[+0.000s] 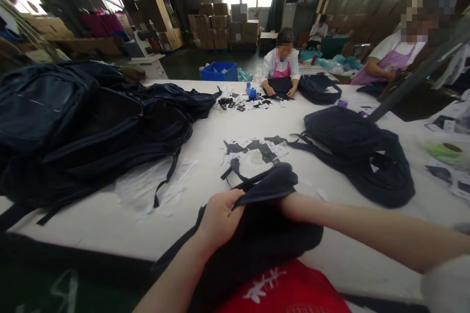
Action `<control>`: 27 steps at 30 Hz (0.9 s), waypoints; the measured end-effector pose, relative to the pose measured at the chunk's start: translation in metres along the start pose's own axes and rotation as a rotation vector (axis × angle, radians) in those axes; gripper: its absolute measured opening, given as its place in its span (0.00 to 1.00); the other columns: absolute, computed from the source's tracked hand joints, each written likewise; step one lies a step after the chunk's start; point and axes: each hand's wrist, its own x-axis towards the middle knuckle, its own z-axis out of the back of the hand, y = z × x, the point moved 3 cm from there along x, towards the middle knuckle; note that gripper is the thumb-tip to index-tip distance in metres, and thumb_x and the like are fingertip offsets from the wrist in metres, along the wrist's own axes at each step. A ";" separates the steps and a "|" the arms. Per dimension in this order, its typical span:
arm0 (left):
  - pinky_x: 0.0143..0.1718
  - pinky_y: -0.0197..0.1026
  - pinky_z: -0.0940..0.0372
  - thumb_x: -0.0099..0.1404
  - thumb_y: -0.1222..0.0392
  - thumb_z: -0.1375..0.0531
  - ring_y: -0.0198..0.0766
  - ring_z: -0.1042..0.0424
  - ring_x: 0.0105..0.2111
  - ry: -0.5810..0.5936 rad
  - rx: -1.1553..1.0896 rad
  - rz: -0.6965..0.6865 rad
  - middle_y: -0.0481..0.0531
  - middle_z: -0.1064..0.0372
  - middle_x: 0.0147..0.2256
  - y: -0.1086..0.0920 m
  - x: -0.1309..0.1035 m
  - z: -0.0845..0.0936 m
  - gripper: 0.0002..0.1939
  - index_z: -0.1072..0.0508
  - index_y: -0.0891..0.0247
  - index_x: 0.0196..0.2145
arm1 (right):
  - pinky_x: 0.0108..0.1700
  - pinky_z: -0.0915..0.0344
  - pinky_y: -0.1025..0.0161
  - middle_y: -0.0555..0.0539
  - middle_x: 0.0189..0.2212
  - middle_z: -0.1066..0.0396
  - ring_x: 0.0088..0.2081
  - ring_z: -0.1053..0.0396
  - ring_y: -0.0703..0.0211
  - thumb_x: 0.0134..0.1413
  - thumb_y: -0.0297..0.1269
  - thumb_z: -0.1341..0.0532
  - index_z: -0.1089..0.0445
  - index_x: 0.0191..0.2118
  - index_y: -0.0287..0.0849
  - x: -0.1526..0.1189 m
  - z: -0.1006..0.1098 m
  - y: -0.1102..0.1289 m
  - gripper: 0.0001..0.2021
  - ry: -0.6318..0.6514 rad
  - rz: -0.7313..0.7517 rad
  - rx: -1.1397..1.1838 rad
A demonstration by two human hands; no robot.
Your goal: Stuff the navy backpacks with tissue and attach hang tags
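Dark bag (257, 244) in left grip (220, 215)

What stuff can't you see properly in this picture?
All in the head view:
- Right hand's fingertips: hidden by the fabric of the dark bag.
- Inside the dark bag: too dark.
- Words on the scattered tags: too small and blurry.
- Far left of the bag pile: cut off by the picture's edge.

Your hands (220, 215): two. Dark bag (271, 239) between them: one. Other people (270, 62), far and right: three. Pink aprons (281, 71): two. Blue bin (219, 73), far: one. Bags (91, 132) heaped left: uncountable.
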 end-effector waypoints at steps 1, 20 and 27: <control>0.35 0.34 0.40 0.67 0.58 0.46 0.35 0.29 0.31 0.003 -0.008 -0.009 0.46 0.27 0.29 0.001 -0.003 0.004 0.11 0.25 0.60 0.31 | 0.32 0.35 0.62 0.47 0.26 0.26 0.28 0.31 0.58 0.56 0.40 0.39 0.25 0.28 0.43 -0.010 0.011 -0.004 0.10 0.111 0.015 -0.031; 0.26 0.36 0.40 0.50 0.42 0.32 0.37 0.35 0.25 -0.154 -0.404 0.374 0.49 0.33 0.23 0.077 -0.051 0.078 0.20 0.23 0.65 0.26 | 0.39 0.35 0.66 0.49 0.34 0.28 0.35 0.31 0.60 0.44 0.35 0.38 0.27 0.39 0.41 0.033 -0.039 -0.095 0.13 0.140 -0.187 0.624; 0.33 0.39 0.34 0.50 0.36 0.34 0.44 0.30 0.31 0.021 -0.167 0.367 0.53 0.28 0.29 0.064 -0.058 0.104 0.25 0.22 0.64 0.30 | 0.50 0.36 0.60 0.44 0.45 0.28 0.46 0.30 0.52 0.49 0.31 0.39 0.26 0.44 0.43 0.012 -0.026 -0.044 0.14 0.089 0.103 0.172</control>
